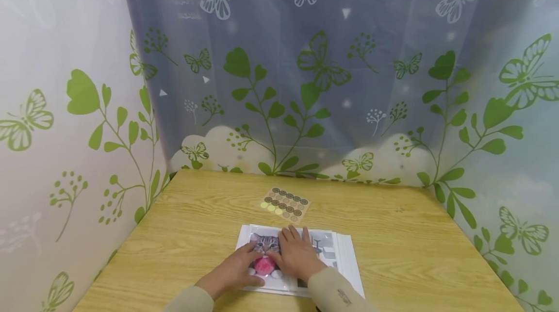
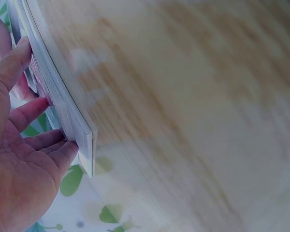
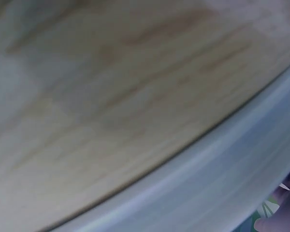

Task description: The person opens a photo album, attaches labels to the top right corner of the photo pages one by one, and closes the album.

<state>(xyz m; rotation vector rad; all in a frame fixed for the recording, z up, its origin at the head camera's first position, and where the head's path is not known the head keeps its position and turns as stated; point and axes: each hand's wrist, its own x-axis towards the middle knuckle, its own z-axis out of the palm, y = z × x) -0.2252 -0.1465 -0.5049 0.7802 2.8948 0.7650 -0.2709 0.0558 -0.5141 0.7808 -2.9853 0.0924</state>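
Observation:
On the table lies a white album-like booklet (image 1: 347, 258) with clear glossy sleeves. Its left page carries a picture of a grey tabby cat with a pink ball (image 1: 264, 264), partly covered by fingers. My left hand (image 1: 238, 269) rests at the booklet's left side, thumb reaching over the cat picture. The left wrist view shows its fingertips touching the booklet's layered edge (image 2: 70, 113). Near the middle fold my right hand (image 1: 298, 254) lies flat, fingers pointing away, hiding part of a grey picture on the right page. In the right wrist view the hand is barely visible.
Beyond the booklet lies a tan sheet of round stickers (image 1: 286, 204), dark brown, tan and a few yellow. The wood-grain table (image 1: 402, 239) is bordered on three sides by curtains (image 1: 279, 123) printed with green leaves and butterflies.

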